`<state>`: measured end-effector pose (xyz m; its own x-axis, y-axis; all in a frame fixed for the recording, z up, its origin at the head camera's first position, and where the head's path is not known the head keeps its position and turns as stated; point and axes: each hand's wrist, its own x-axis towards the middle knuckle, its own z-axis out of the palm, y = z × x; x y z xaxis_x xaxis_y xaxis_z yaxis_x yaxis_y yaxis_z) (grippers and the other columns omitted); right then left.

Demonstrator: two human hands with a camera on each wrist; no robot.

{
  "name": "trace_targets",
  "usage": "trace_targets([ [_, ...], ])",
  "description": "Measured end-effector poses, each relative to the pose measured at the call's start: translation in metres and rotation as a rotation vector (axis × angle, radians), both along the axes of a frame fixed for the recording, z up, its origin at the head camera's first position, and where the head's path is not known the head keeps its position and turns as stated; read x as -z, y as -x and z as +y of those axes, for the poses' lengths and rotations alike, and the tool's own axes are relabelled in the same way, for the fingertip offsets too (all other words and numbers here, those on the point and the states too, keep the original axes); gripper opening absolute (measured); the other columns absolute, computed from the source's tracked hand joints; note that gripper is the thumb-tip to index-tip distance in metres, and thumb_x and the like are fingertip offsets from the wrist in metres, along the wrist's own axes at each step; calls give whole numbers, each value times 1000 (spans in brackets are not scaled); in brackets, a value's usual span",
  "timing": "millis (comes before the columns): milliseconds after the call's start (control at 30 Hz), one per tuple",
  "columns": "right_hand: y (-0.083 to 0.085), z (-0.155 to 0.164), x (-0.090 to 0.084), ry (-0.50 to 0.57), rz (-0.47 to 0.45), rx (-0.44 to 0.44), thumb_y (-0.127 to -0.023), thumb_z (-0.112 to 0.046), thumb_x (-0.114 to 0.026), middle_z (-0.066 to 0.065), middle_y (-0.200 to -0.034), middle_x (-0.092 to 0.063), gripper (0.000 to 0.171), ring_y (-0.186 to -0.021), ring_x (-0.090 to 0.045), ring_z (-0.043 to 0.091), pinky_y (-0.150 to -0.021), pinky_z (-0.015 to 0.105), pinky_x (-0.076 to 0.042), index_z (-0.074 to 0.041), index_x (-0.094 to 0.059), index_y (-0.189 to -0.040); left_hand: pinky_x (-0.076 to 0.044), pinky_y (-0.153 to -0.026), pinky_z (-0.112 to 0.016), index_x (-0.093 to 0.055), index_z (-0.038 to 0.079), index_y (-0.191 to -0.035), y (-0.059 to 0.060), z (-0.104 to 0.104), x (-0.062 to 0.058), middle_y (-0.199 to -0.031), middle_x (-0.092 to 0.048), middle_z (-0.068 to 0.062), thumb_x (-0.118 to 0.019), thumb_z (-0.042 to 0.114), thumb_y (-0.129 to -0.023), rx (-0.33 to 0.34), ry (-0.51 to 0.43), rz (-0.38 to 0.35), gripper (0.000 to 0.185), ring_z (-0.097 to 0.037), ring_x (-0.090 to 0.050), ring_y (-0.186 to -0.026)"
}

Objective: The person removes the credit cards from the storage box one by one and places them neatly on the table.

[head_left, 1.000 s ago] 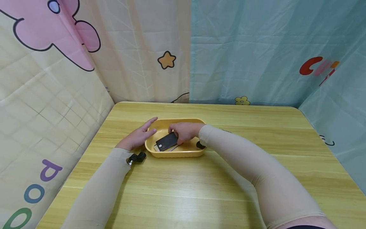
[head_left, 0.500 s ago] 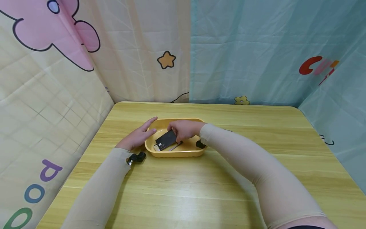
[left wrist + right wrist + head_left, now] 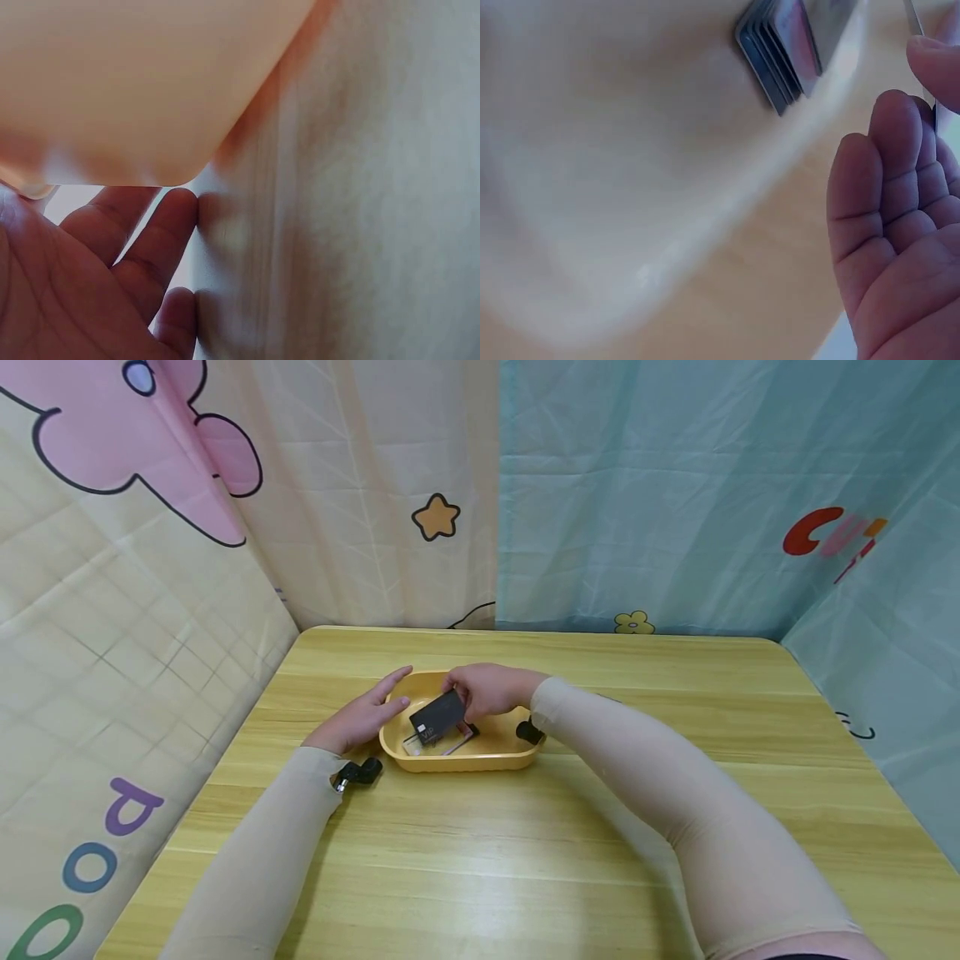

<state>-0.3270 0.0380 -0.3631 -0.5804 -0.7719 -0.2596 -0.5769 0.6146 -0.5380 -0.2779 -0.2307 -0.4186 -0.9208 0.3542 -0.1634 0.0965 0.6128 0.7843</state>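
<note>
Progress looks early: right hand [image 3: 487, 689] pinches a dark card [image 3: 437, 717] tilted just above the yellow tray [image 3: 465, 760], more cards [image 3: 784, 52] lying beneath it, while left hand [image 3: 360, 720], fingers straight, presses the tray's side beside it.

Beige sleeves [image 3: 262, 852] cover both arms to the wrists.

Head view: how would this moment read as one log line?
right hand: pinches black card, raised over tray | left hand: rests on tray's left rim | more cards in tray
</note>
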Motion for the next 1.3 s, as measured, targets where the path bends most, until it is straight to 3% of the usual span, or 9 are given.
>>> trace_targets([
  [367, 4, 27, -28, 76, 22, 64, -87, -8, -76, 9, -105, -66, 58, -93, -61, 21, -85, 31, -51, -6, -55, -141, -14, -127, -70, -11, 32, -171, -2, -1, -1, -178, -10, -14, -41, 41, -114, -17, 20, -10, 65, -48, -12, -161],
  [733, 11, 92, -41, 143, 40, 219, -85, -5, -76, 13, -109, -68, 60, -97, -62, 25, -89, 37, -52, -3, -55, -141, -13, -127, -70, -11, 33, -171, -1, -3, 0, -179, -7, -11, -42, 38, -114, -5, 13, -8, 64, -47, -10, -162],
  [967, 15, 139, -37, 140, 15, 319, -89, -7, -73, 15, -116, -69, 60, -103, -66, 27, -90, 39, -53, -3, -52, -145, -14, -127, -70, -11, 34, -170, -1, -4, 0, -178, -8, -12, -42, 38, -114, 1, 16, -8, 64, -48, -10, -162],
  [1300, 16, 194, -19, 192, -35, 413, -91, -2, -72, 20, -116, -66, 60, -102, -62, 28, -86, 35, -53, 4, -49, -145, -14, -127, -70, -10, 37, -170, -1, -3, -1, -178, -8, -12, -41, 38, -114, 3, 9, -21, 64, -47, -9, -162],
])
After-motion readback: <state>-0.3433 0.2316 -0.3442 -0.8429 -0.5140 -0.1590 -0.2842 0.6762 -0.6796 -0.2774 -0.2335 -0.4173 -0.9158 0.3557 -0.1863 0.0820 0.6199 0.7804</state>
